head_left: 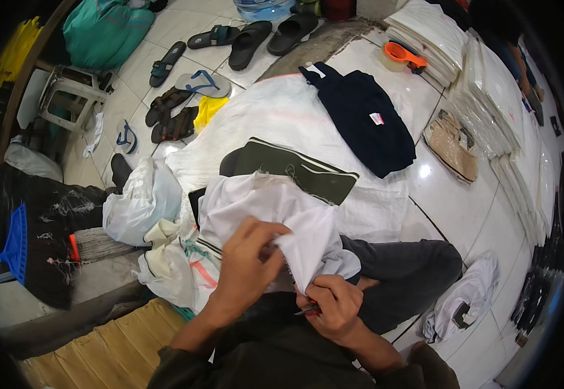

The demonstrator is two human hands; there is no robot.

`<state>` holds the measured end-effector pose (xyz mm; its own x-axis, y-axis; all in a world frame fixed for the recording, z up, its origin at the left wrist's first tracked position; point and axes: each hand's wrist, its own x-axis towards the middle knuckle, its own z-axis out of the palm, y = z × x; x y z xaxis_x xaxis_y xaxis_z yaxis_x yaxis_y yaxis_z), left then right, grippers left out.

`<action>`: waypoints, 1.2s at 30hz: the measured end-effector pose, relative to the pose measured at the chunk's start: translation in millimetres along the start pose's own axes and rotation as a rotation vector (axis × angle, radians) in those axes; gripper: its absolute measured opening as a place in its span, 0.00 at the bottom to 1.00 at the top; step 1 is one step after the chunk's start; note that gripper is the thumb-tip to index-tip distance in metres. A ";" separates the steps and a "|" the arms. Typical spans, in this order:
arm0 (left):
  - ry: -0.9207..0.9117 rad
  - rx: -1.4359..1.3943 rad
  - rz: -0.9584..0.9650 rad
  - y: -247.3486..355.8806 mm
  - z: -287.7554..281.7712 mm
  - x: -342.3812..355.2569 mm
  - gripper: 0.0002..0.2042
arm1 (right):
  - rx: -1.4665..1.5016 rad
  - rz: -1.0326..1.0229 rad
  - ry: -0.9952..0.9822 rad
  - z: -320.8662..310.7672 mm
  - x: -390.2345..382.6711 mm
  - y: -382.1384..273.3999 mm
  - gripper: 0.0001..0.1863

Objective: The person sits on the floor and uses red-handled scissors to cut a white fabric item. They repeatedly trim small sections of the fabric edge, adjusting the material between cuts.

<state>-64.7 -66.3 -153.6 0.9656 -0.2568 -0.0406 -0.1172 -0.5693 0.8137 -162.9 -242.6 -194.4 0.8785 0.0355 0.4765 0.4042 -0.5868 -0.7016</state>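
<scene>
We find the white cloth (256, 198) bunched over the lap, directly in front of both hands, with one edge running down from the left hand to the right hand. The right hand (334, 306) is closed: thumb and forefinger pinch the lower corner of the cloth, while the curled fingers hold a small red-handled tool (310, 310), its metal tip pointing toward the left hand. The left hand (251, 256) is bent at the fingers, forefinger against the cloth; we cannot tell whether its thumb pinches fabric.

Beyond the hands, a dark green striped piece (301, 174) with loose threads lies just behind the cloth. Farther off, ahead and to the right of the right hand, a navy garment (366, 123) rests on a white sheet (256, 110).

We judge the step in hand to be edge trimming, the cut itself unconfirmed. In our opinion, the next move calls for a taut edge between the hands and the tip kept clear of sound fabric and the left hand's fingers.
</scene>
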 end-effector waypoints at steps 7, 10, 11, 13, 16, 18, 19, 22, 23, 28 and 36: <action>0.082 -0.745 -0.497 -2.9 11.6 -28.7 0.04 | -0.014 -0.040 0.008 4.5 -10.2 -2.8 0.14; 0.059 -1.027 -0.673 3.2 13.0 -40.3 0.14 | -0.004 -0.039 0.016 11.2 -12.7 -5.3 0.14; 0.096 -1.143 -0.669 5.5 12.0 -42.3 0.15 | 0.001 -0.024 0.007 13.4 -13.5 -5.3 0.14; 0.157 -1.400 -0.753 9.9 9.7 -44.4 0.16 | 0.005 -0.031 0.018 17.7 -14.9 -4.0 0.14; 0.107 -1.259 -0.589 11.5 5.8 -43.9 0.16 | -0.020 -0.025 -0.013 23.3 -15.3 -1.9 0.13; 0.112 -1.048 -0.532 10.6 7.0 -45.4 0.13 | 0.039 -0.007 -0.018 22.4 -13.0 -2.6 0.13; 0.116 -0.998 -0.514 8.9 8.0 -46.0 0.12 | 0.108 0.006 -0.009 20.0 -10.4 -2.9 0.13; 0.083 -0.923 -0.427 4.6 11.0 -49.9 0.11 | 0.227 0.246 0.096 3.1 4.3 -2.4 0.18; 0.058 -0.928 -0.378 4.2 12.2 -51.1 0.11 | 0.286 0.322 0.192 -4.9 10.9 -2.5 0.20; -0.028 -1.111 -0.496 6.5 16.2 -45.8 0.10 | 0.601 0.376 -0.100 -9.8 58.8 28.0 0.24; 0.059 -0.704 -0.456 -2.1 18.4 -52.2 0.11 | 0.674 0.390 -0.157 -4.5 52.9 32.5 0.09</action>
<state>-119.1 -66.1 -163.9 0.8963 -0.0669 -0.4383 0.4403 0.0178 0.8977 -104.5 -263.4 -189.6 0.9938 0.0710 0.0854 0.0832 0.0337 -0.9960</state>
